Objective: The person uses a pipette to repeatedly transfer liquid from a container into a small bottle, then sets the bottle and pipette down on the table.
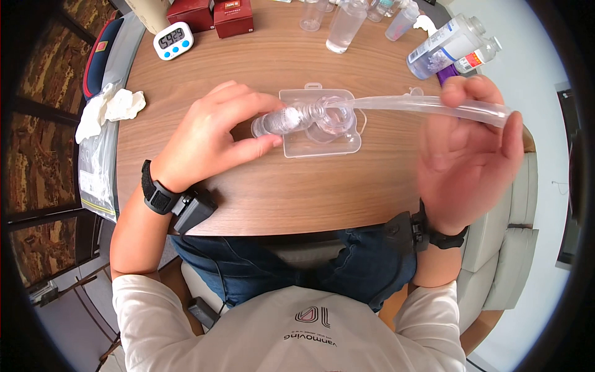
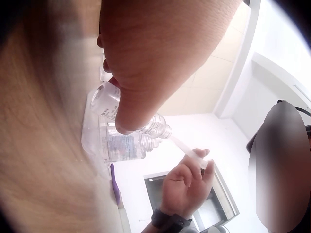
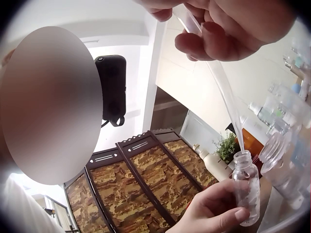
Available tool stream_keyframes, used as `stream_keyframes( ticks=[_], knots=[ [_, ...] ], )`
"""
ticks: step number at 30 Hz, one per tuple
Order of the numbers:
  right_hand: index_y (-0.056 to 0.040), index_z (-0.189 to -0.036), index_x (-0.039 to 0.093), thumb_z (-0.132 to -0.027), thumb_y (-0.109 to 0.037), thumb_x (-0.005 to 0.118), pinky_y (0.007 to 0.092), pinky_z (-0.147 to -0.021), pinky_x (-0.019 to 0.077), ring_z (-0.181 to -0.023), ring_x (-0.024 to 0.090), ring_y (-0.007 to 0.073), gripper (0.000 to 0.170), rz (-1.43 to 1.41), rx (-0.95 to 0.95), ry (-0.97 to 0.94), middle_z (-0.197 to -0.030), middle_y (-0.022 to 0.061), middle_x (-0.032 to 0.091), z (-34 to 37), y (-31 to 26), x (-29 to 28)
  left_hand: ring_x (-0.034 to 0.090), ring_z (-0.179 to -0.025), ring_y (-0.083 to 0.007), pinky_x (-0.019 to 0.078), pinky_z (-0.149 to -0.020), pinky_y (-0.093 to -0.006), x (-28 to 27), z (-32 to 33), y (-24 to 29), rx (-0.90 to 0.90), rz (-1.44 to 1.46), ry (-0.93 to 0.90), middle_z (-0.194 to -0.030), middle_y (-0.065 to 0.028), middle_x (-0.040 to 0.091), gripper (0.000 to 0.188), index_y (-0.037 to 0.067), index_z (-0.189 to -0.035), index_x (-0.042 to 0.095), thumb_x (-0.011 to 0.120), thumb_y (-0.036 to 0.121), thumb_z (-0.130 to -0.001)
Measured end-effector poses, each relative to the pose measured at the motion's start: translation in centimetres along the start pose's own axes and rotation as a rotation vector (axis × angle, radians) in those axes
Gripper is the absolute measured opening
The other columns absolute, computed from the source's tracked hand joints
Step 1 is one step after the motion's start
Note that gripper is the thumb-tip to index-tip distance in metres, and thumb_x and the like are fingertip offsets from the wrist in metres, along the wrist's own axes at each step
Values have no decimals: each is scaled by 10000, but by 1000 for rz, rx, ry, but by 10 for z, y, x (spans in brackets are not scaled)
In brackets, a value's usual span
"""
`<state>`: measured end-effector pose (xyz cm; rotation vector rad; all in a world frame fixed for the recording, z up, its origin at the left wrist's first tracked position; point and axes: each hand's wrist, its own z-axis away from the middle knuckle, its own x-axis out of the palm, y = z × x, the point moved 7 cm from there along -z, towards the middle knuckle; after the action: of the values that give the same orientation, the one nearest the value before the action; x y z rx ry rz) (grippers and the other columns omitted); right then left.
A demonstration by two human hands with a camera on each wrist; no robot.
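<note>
My left hand (image 1: pixel 207 133) grips a small clear bottle (image 1: pixel 276 123) between thumb and fingers. Printed text shows on the bottle (image 2: pixel 109 103) in the left wrist view. Raised to the right, my right hand (image 1: pixel 465 155) pinches a long translucent plastic dropper (image 1: pixel 403 103) near its thick end, fingers curled round it. In the right wrist view the dropper (image 3: pixel 224 92) slants down, its narrow tip right at the open mouth of the bottle (image 3: pixel 248 194). Beside the bottle, a wide-mouthed clear jar (image 1: pixel 338 131) stands in a shallow clear plastic case (image 1: pixel 297 149) on the wooden table.
A white timer (image 1: pixel 173 41) and dark red boxes (image 1: pixel 233 17) stand at the back left. Several clear bottles, one tall (image 1: pixel 347 25), line the back. A large labelled bottle (image 1: pixel 443 46) is at the back right. Crumpled tissue (image 1: pixel 124 105) lies at the left edge.
</note>
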<state>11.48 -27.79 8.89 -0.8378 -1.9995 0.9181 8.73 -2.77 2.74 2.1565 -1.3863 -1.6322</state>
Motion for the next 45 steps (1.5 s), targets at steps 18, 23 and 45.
stream_keyframes(
  ticks=[18,23,45],
  knots=[
    [-14,-1236,625,-1029,-188,648,211,-698,472,-763,572,50,271,495,373,97,-1022,24,669,5,42,17,564,-743,-219,480,-660,-337,-3,0,1,6,-13,17,-875,-86,657,371,31,-1103,712,845,155,-780],
    [-5,-1167,646,-1007,-96,666,186,-741,461,-840,569,29,185,428,364,95,-980,-4,659,6,46,18,570,-749,-218,484,-657,-332,-2,0,1,12,-9,20,-886,-84,660,364,38,-1105,713,842,159,-786],
    [22,-1139,610,-1104,-336,485,324,-609,578,-745,634,167,381,258,-88,157,-1029,140,625,1,8,-4,585,-765,-216,493,-649,-329,-3,0,3,4,-11,-12,-905,-78,675,375,53,-1119,733,862,167,-786]
  ],
)
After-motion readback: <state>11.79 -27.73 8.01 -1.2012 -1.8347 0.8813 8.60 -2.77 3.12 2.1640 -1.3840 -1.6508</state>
